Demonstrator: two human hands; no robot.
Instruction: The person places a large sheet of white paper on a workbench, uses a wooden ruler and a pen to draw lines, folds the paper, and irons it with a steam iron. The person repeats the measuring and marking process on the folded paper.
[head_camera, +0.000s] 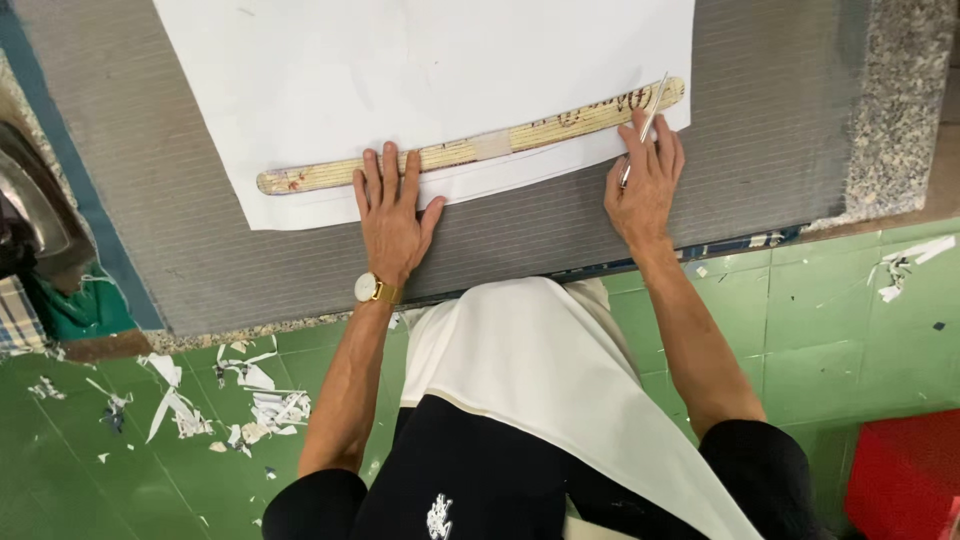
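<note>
A large white sheet (400, 70) lies on a grey ribbed mat (200, 240). Across the sheet's near edge rests a long, slightly curved yellowish ruler (470, 148). My left hand (392, 212) presses flat on the ruler's middle with fingers spread; a gold watch is on its wrist. My right hand (645, 180) sits at the ruler's right end and grips a thin metal pen-like tool (652, 110), whose tip touches the sheet at the ruler's far edge.
The mat covers a speckled stone counter (895, 110). Below is a green tiled floor (830, 320) littered with white paper scraps (250, 395). A red box (905, 475) stands at lower right; a metal bowl (30, 205) sits at left.
</note>
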